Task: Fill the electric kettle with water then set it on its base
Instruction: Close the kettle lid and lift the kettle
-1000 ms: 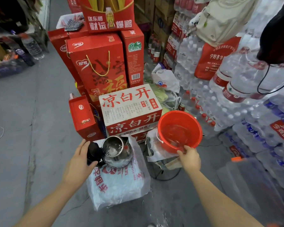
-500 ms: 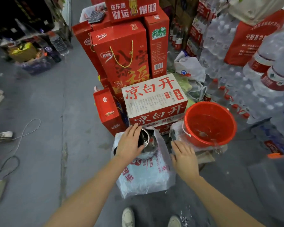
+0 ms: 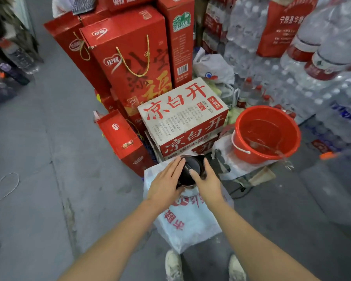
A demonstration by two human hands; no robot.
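Note:
The steel electric kettle (image 3: pixel 190 169) stands on a white printed sack (image 3: pixel 190 222) in front of the cartons. Its black lid looks nearly down over the mouth. My left hand (image 3: pixel 166 181) lies flat against the kettle's left side, fingers together and extended. My right hand (image 3: pixel 207 179) rests on the lid and right side, fingers spread. Both hands touch the kettle and hide most of its body. The base under it is hidden. A red bucket (image 3: pixel 249 147) with water in it sits to the right, apart from both hands.
A white carton with red characters (image 3: pixel 180 116) stands just behind the kettle, with red gift boxes (image 3: pixel 130 63) stacked behind and left. Packs of bottled water (image 3: pixel 312 67) fill the right. My shoes (image 3: pixel 173 266) show below the sack. A cord (image 3: pixel 0 191) lies on the grey floor at left.
My right hand left the bucket rim and came onto the kettle. My left hand moved from the handle to the kettle's top and side. The open lid has come down.

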